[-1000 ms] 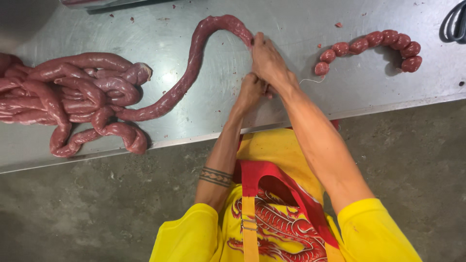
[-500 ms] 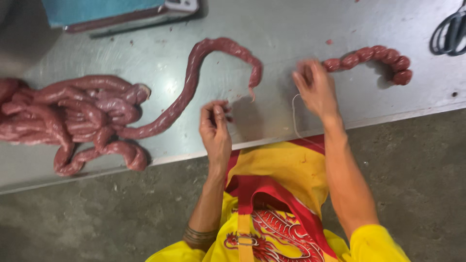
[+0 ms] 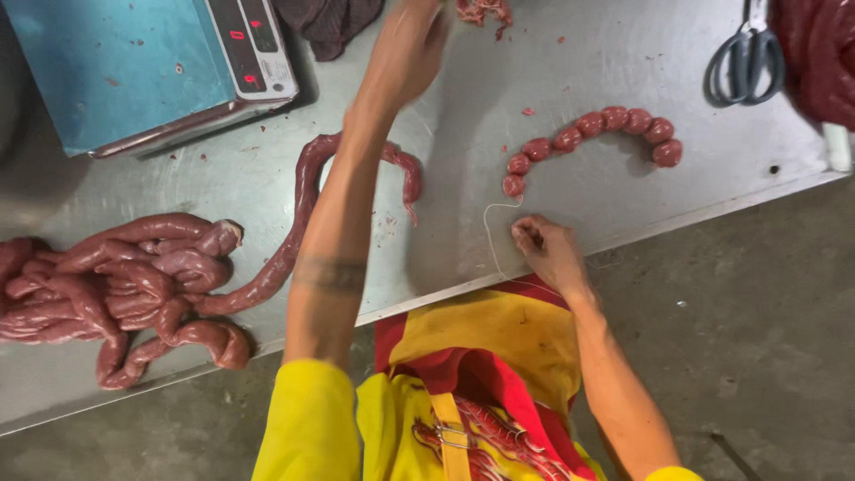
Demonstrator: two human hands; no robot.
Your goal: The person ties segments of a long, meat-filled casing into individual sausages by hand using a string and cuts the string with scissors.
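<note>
The person's left hand is reaching far across the dull grey steel table toward its back edge, close to a small scrap of raw red meat; the fingers are blurred and partly cut off by the frame, so how far they are open, and whether they are gripping anything, cannot be told. The right hand is resting near the table's front edge with its fingers curled in, pinching the end of a thin white string — the string is looping up from the fingers to the near end of a short curved chain of small round dark-red sausage links, which is lying in an arc well behind that hand. Under the outstretched left forearm a long, untied, dark-red filled sausage casing is bending in a hook shape, and it is running leftward into a tangled heap of the same thick sausage rope at the table's left end. A blue-topped weighing scale with a grey keypad panel is standing at the back left, with a dark crumpled cloth just beside it. Grey-handled scissors are lying at the back right — near them, another mound of dark-red sausage is sitting at the frame's corner.
</note>
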